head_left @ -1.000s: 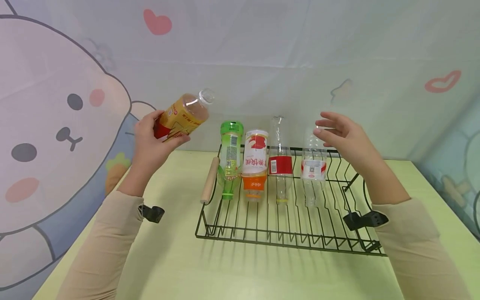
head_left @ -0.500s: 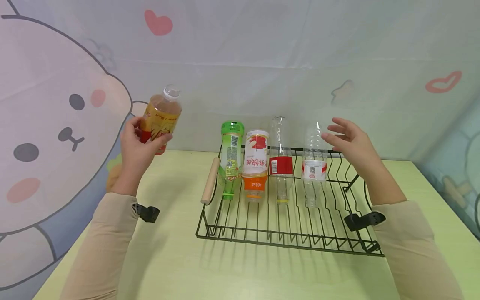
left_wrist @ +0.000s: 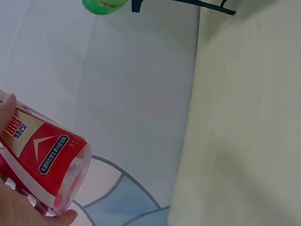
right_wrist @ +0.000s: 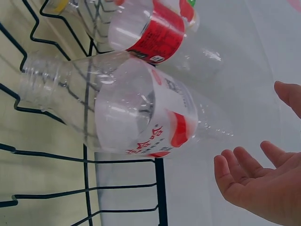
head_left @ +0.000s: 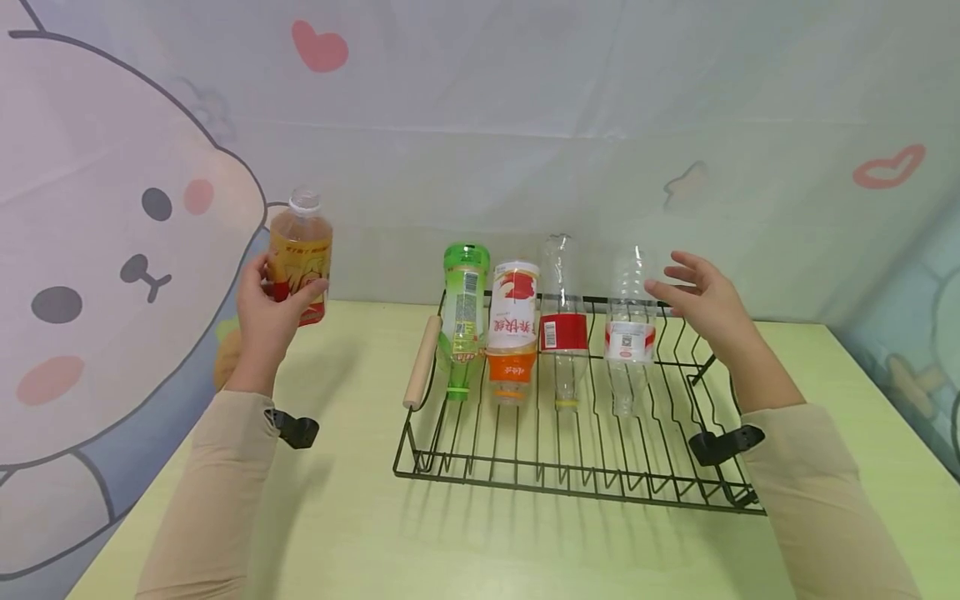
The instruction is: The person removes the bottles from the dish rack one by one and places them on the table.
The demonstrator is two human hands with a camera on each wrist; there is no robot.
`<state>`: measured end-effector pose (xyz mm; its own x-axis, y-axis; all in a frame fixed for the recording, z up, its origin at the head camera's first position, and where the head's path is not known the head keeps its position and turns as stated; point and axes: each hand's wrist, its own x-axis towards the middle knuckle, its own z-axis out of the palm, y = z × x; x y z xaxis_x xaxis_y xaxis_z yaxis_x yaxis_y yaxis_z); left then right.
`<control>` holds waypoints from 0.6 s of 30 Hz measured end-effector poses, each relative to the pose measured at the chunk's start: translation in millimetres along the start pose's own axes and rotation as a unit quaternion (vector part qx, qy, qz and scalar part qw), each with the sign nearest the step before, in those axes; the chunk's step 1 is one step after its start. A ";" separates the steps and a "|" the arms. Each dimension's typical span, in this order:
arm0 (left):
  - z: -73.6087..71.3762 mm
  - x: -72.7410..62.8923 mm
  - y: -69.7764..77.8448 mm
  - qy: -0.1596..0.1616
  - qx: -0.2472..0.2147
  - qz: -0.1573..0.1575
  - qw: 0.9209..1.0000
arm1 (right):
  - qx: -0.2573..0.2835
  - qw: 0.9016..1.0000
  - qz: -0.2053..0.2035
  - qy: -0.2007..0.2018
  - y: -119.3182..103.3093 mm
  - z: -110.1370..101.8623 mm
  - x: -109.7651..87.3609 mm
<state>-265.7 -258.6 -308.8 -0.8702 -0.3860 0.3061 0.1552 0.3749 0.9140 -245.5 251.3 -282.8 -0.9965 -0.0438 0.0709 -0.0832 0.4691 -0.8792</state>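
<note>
My left hand (head_left: 272, 325) grips a plastic bottle (head_left: 302, 250) with a yellow and red label, held nearly upright with its uncapped mouth up, left of the rack. In the left wrist view, the red lower part of that bottle (left_wrist: 44, 157) shows between thumb and fingers. My right hand (head_left: 708, 304) is held in the air with fingers loosely extended and nothing in them. Nearest to it is a clear bottle (head_left: 630, 342) with a white and red label, lying neck-down in the rack. A gap separates hand (right_wrist: 265, 181) and bottle (right_wrist: 155, 108) in the right wrist view.
A black wire rack (head_left: 585, 493) with a wooden handle (head_left: 422, 362) stands on the pale green table (head_left: 465, 550). Neck-down beside the clear bottle are a green bottle (head_left: 463, 312), a white and orange bottle (head_left: 513, 312) and a red-labelled clear bottle (head_left: 564, 333). A printed curtain (head_left: 480, 183) hangs behind.
My left hand has moved left, away from the rack, and has turned the yellow-labelled bottle from tilted to nearly upright. My right hand has drawn slightly back and down from the clear bottle.
</note>
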 end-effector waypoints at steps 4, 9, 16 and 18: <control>-0.9 2.5 -11.5 -0.001 0.000 -0.026 1.000 | -0.019 1.000 0.004 -0.002 5.2 1.1 2.1; -0.3 4.1 -26.2 0.000 -0.011 -0.047 0.999 | -0.036 0.999 0.012 -0.002 10.2 3.9 4.5; 2.1 6.4 -43.0 -0.002 -0.041 -0.094 0.995 | -0.044 0.998 0.024 -0.023 15.5 7.7 7.1; 2.1 6.6 -46.7 0.001 -0.049 -0.106 0.993 | -0.043 0.998 0.027 -0.030 15.7 8.7 7.3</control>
<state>-279.7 -276.8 -350.0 -0.8876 -0.4488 0.1038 0.0125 0.2017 0.9794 -254.1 250.7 -300.2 -0.9977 -0.0678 -0.0062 -0.0320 0.5464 -0.8369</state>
